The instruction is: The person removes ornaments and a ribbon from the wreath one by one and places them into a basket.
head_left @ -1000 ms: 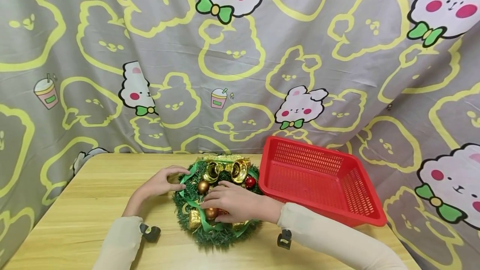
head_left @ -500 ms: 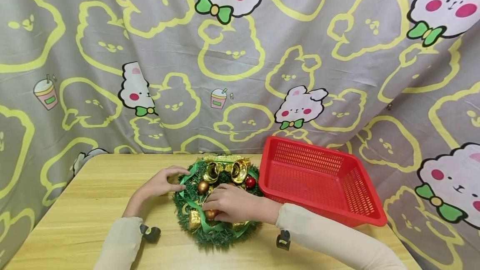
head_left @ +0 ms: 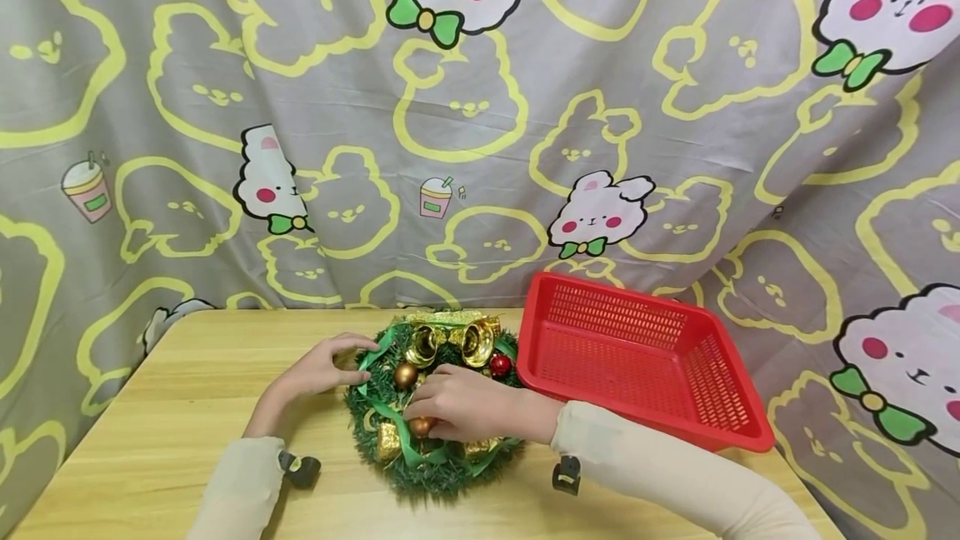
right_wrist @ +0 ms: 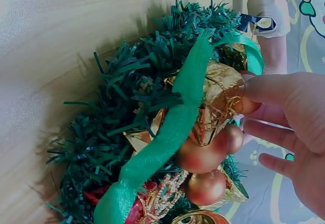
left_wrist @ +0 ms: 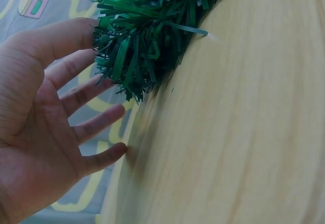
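A green tinsel Christmas wreath [head_left: 442, 482] lies on the wooden table, trimmed with green ribbon [right_wrist: 190, 92], gold bells [head_left: 477, 344] and shiny baubles. At its left edge my left hand [head_left: 318, 365] has its fingers spread, thumb and index at the tinsel [left_wrist: 147, 41]; the palm faces the wreath in the left wrist view. My right hand [head_left: 468, 402] reaches over the wreath from the right and pinches a copper-coloured bauble [head_left: 421, 427] near the front. In the right wrist view the thumb lies against that bauble [right_wrist: 249, 104], beside a gold-foil ornament [right_wrist: 221, 89]; the fingertips are partly hidden.
A red plastic basket [head_left: 645, 294] with perforated walls stands right of the wreath, close to the right forearm. Behind the table [head_left: 187, 382] hangs a grey cartoon-print curtain [head_left: 480, 173]. A red bauble [head_left: 500, 365] and another gold one [head_left: 406, 375] sit on the wreath.
My right hand's fingers have drawn in around the copper bauble, and the hand has shifted slightly. The left hand and the wreath hold their places.
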Motion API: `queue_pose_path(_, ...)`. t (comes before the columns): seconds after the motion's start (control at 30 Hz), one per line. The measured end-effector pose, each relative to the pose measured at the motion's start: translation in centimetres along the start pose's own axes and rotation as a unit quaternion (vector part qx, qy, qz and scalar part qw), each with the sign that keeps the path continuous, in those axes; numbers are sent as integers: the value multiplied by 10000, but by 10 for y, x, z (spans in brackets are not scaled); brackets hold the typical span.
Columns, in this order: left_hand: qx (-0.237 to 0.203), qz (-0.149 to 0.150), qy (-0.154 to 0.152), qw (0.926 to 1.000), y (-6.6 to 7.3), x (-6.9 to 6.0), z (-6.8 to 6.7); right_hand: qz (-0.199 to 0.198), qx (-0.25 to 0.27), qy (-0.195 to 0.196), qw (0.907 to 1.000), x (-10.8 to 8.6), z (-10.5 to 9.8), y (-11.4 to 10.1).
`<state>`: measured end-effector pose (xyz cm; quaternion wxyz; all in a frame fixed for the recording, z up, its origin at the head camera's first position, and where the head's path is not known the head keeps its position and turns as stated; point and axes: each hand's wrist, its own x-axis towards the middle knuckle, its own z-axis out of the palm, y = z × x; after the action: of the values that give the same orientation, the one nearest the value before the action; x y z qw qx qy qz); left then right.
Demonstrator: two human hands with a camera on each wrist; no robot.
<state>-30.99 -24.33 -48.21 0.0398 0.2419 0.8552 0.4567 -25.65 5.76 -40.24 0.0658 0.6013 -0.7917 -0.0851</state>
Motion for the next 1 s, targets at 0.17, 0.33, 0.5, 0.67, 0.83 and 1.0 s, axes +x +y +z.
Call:
queue_pose_path(0.17, -29, 37, -8, 10000, 1, -1, 0, -66, -129, -21, 9999, 0, -2, 0)
queue_pose_path(0.33, -30, 112, 8, 9999, 2, 0, 0, -118, -199, -71, 9997, -1, -9, 0)
queue_pose_path(0.5, -3, 81, 4, 10000, 0, 0, 1, -79, -214, -187, 9996, 0, -17, 1)
queue_pose_path(0.67, -65, 40, -20, 10000, -1, 0, 1, -84, -293, -262, 9992, -2, -28, 5)
queue_pose_path(0.83, -64, 42, -27, 10000, -1, 1, 1, 47, -117, -425, 9990, -6, -43, 11)
queue_pose_path(1.0, -66, 8, -26, 10000, -1, 0, 0, 189, 264, -447, 9985, -13, -58, 19)
